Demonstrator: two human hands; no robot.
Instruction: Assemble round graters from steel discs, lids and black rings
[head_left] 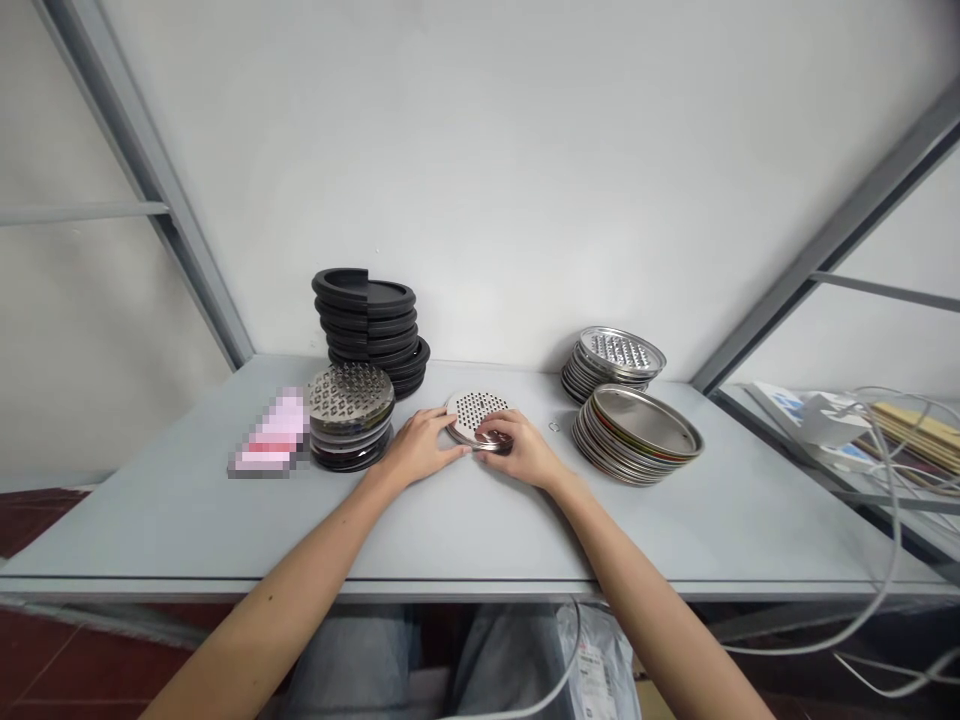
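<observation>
A round perforated metal disc (474, 410) lies tilted on the grey table (465, 530), resting on a small metal piece beneath it. My left hand (418, 447) grips the disc's left edge with curled fingers. My right hand (521, 447) closes over its near right edge and the piece under it. Both hands meet at the disc in the middle of the table.
A stack of grater discs on black rings (350, 420) stands left, with a tall pile of black rubber rings (371, 325) behind. Two stacks of metal plates (637, 435) and grater discs (615, 360) stand right. A pink blurred object (271, 436) lies far left. Cables and papers (862, 425) lie far right.
</observation>
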